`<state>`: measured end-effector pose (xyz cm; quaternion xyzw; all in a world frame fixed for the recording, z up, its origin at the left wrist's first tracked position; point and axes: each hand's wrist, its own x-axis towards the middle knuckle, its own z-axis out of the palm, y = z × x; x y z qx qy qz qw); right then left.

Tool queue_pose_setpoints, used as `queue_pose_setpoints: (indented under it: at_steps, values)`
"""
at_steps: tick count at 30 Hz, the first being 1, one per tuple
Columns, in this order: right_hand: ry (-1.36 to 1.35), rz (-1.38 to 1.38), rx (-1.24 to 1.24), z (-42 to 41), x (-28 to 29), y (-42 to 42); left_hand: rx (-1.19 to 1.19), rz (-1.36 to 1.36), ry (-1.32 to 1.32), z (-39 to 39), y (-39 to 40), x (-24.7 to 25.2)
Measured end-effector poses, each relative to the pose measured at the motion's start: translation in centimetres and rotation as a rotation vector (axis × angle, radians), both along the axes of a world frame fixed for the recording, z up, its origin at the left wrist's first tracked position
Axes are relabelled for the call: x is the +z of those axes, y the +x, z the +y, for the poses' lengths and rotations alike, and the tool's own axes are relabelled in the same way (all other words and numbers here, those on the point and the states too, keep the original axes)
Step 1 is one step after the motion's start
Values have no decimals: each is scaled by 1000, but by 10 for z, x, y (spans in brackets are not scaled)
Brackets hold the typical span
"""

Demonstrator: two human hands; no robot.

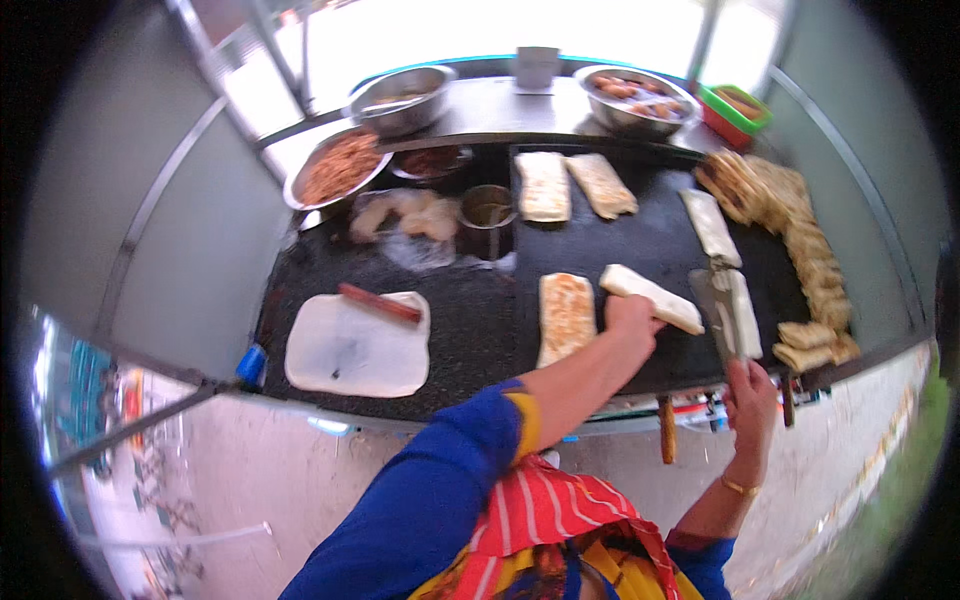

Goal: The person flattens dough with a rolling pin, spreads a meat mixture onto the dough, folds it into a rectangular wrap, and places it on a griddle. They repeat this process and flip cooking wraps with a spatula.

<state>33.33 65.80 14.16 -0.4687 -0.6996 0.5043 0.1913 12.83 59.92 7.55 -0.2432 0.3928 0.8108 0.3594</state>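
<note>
A pale, folded flatbread [651, 296] is in my left hand [631, 321], tilted over the dark griddle [480, 330]; my fingertips are partly hidden under it. My right hand [752, 396] grips a metal spatula [724, 319]. The blade end lies by two pale flatbread strips, an upper one [711, 225] and a lower one [744, 315]. Left of my left hand is a browned flatbread [568, 315], with my forearm near its lower end. Two lightly browned ones, a left [544, 187] and a right [602, 184], lie at the back.
Cooked flatbreads [814, 259] line the right edge. On the left lies a flat dough sheet [352, 349] with a sausage-like stick [380, 302] on it. Behind stand a bowl of brown filling [341, 169], a metal pot [487, 206] and a bowl of eggs [637, 101]. Wooden handles [667, 431] jut from the front.
</note>
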Motion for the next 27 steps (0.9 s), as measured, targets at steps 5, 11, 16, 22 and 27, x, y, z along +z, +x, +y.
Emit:
queue_pose_setpoints:
  at_steps: [5,11,16,22,27]
  values:
    - [-158,248,-67,-5,-12,13,226,-73,158,10,-26,0]
    - [-177,227,-88,-9,-15,17,432,-58,260,-7,-62,8]
    - [-183,211,-62,-3,-22,19,483,23,261,-26,-50,52]
    - [-169,222,-52,-10,-23,13,372,324,268,-61,-118,89]
    - [-202,193,-93,-18,-26,23,-255,1507,-742,-69,-176,70]
